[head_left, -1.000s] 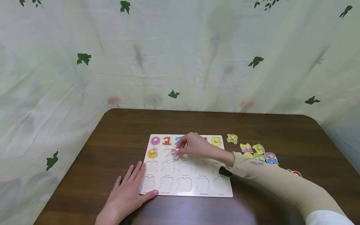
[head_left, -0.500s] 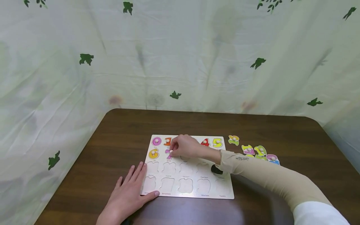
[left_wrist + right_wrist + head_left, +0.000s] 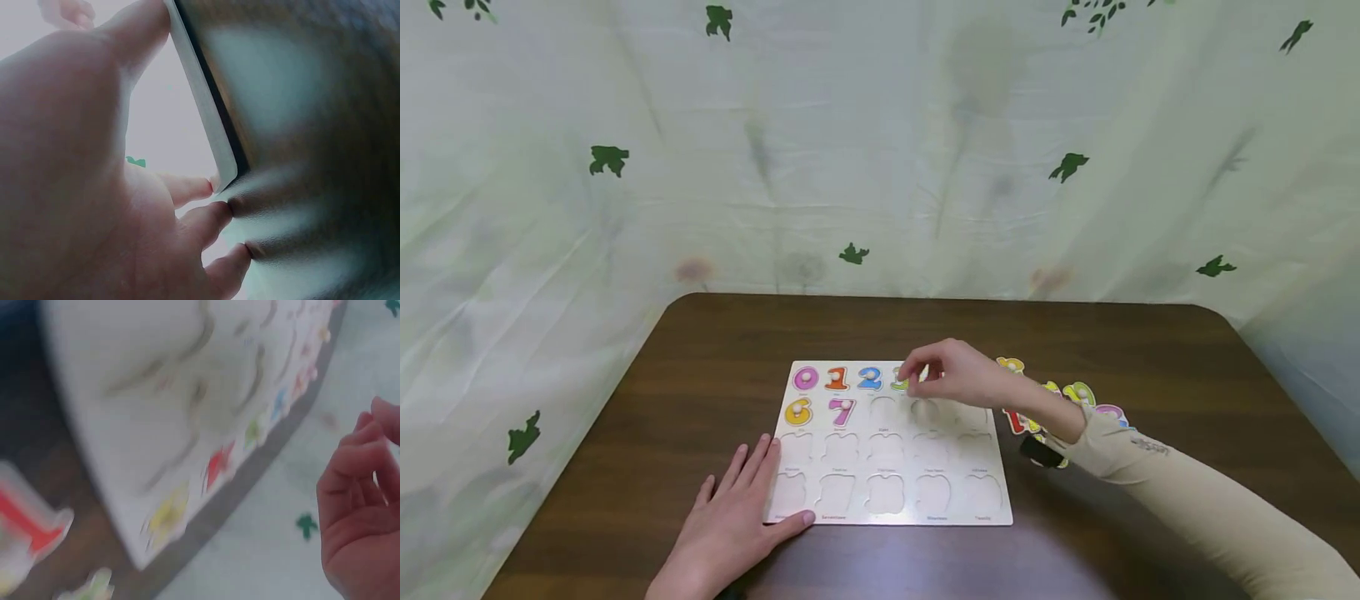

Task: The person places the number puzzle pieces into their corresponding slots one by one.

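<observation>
"Both hands are at the number board (image 3: 891, 518). How do they lie?"

"Left hand (image 3: 730, 521): flat, fingers stretched along the board's left edge, thumb laid over its near edge, gripping nothing. Right hand (image 3: 962, 375): raised over the far right part of the board, fingers loosely bent, released, with no piece showing between the tips."

"And the pink 7 (image 3: 843, 414)?"

"It sits on the board in the second row, just right of the yellow 6 (image 3: 798, 412) and below the orange 1 (image 3: 837, 378). Its bar faces the far side of the table (image 3: 722, 350); its foot points toward the person and leans a little left. That makes its long axis run far to near, slightly slanted."

"Which way does the board itself lie?"

"Flat on the table, long axis left to right, nearly in line with the table's far edge. Along its top row the pink 0 (image 3: 806, 378), the 1 and the blue 2 (image 3: 870, 379) all read upright from the person's side. The right hand partly covers the green 3 (image 3: 897, 384). The right wrist view, though blurred, shows the red 4 (image 3: 219, 465) and yellow 5 (image 3: 167, 515) ending that row."

"Anything beyond?"

"Loose number pieces (image 3: 1078, 392) lie right of the board, some hidden behind the right forearm."
</observation>
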`<act>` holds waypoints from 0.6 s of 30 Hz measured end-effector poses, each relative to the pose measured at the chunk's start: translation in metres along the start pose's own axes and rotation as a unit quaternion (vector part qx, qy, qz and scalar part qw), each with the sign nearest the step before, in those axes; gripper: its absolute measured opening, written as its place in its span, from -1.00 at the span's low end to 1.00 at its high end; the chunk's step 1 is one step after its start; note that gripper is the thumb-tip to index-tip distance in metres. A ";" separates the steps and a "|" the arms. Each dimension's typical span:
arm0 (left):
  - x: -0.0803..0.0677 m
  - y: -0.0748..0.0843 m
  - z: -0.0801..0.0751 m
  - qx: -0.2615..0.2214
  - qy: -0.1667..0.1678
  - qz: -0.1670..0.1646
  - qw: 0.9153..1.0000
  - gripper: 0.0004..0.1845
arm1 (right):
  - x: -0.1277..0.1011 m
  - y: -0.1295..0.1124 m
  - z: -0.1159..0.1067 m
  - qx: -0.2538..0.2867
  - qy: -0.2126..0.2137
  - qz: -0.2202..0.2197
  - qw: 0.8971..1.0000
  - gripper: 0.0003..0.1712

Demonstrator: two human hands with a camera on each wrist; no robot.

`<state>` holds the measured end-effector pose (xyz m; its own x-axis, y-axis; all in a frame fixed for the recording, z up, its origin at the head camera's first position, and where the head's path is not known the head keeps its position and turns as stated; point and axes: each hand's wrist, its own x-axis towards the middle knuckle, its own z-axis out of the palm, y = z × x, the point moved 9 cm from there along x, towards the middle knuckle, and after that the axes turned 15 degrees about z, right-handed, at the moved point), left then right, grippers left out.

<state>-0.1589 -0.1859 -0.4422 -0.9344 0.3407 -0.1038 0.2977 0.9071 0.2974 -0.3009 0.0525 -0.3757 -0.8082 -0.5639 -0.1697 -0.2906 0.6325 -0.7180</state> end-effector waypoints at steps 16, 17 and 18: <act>0.002 -0.001 0.004 0.000 0.004 0.010 1.000 0.26 | -0.114 0.082 -0.083 -0.008 0.043 0.089 0.995 -0.85; 0.002 -0.001 0.004 0.000 0.004 0.011 1.000 0.26 | -0.119 0.087 -0.085 -0.018 0.054 0.093 0.994 -0.84; 0.002 0.000 0.004 -0.001 0.004 0.013 1.000 0.27 | -0.123 0.092 -0.086 -0.028 0.064 0.097 0.993 -0.84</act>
<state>-0.1600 -0.1844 -0.4465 -0.9281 0.3616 -0.0892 0.3209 0.8979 0.3014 -0.2722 0.2255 -0.3630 -0.9093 -0.3586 -0.2110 -0.1483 0.7531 -0.6410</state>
